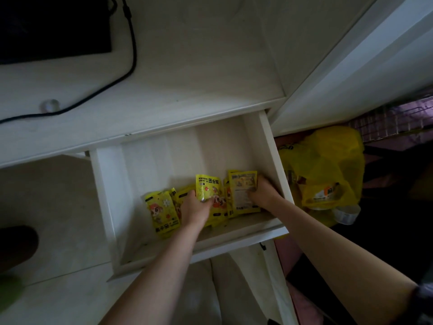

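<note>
A white drawer stands pulled out below a white desk top. Several yellow hand-warmer packets lie along its near side. My left hand grips one upright yellow packet with printed cartoon figures. My right hand holds another packet that shows its grey printed back, close to the drawer's right wall. A further packet lies flat at the left of the row. The far half of the drawer floor is bare.
A yellow plastic bag with more packets sits on the floor right of the drawer. A black cable and a dark device lie on the desk top. A wire rack stands at the far right.
</note>
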A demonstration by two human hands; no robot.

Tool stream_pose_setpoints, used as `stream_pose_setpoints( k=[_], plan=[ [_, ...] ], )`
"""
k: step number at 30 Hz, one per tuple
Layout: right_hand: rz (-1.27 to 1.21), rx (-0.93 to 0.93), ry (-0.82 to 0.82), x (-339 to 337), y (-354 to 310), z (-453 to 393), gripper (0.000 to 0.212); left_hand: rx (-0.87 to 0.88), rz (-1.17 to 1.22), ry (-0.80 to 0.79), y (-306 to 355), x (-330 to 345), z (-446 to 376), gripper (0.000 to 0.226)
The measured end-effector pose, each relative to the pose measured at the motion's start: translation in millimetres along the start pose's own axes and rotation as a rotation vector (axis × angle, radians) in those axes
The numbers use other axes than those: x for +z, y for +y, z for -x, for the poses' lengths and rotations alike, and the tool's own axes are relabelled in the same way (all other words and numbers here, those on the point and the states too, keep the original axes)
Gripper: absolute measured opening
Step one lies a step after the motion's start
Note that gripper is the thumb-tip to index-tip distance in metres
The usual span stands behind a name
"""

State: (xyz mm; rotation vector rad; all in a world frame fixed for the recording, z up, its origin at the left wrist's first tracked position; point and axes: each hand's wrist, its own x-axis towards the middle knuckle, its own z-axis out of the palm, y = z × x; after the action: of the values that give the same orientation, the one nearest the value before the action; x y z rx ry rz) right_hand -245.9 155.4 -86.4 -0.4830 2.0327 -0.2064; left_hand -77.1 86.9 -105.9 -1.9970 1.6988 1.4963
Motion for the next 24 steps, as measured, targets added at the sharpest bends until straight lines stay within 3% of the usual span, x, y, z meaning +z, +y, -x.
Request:
stream_pose_setpoints(
  k=[12, 15, 20, 24],
  plan=[
    [0.298, -0.018, 0.015, -13, -17, 56, 0.045, 0.017, -0.116, 0.095, -12, -62, 36, 0.039],
    [0.332, -0.124, 0.02, -12, -30, 77, 0.047, 0.038, -0.131, 0.119, -17, -86, 55, 0.034],
    [0.418, -0.372, 0.022, 10, -66, 117, 0.032, 0.091, -0.108, 0.179, -38, -121, 91, 0.028],
    [0.525, -0.523, -0.02, 42, -94, 145, 0.037, 0.161, -0.144, 0.216, -62, -146, 124, 0.031]
  ],
)
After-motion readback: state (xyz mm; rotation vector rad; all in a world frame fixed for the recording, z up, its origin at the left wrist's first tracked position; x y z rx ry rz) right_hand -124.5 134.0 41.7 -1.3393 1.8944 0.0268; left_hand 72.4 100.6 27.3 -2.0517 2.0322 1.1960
